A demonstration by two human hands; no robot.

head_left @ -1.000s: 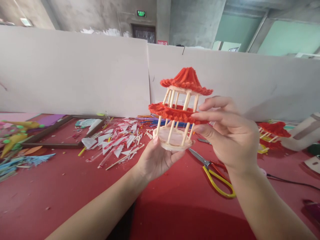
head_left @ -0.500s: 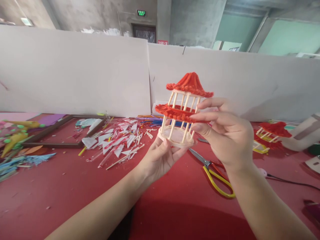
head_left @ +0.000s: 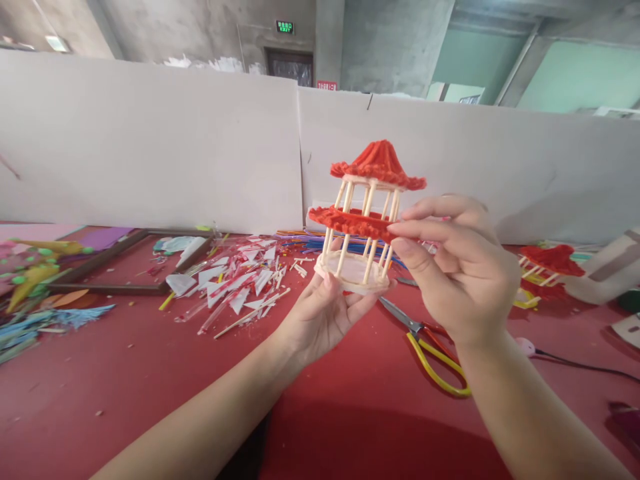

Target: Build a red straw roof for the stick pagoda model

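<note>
A two-tier model pavilion (head_left: 367, 225) with red fuzzy roofs, pale stick pillars and a round pale base is held up in front of me. My left hand (head_left: 325, 317) grips the base from below, its thumb on the near rim. At the right end of the lower red roof, my right hand (head_left: 453, 263) pinches the fuzzy edge between thumb and fingers. Beneath the hands, scissors (head_left: 425, 347) with one yellow and one red handle lie on the red table (head_left: 165, 393).
Clear packets and white scraps (head_left: 240, 280) are heaped left of centre, beside a dark frame (head_left: 110, 289). Purple and blue pipe cleaners (head_left: 320, 241) lie behind the pavilion. Another red-roofed model (head_left: 550, 260) and a black cable (head_left: 580, 362) are at right. A white partition (head_left: 150, 147) closes the back.
The pavilion has straightened from a lean and turned slightly, its pillars shifting. My right hand has moved a little to the right along with its grip; my left hand stays at the base.
</note>
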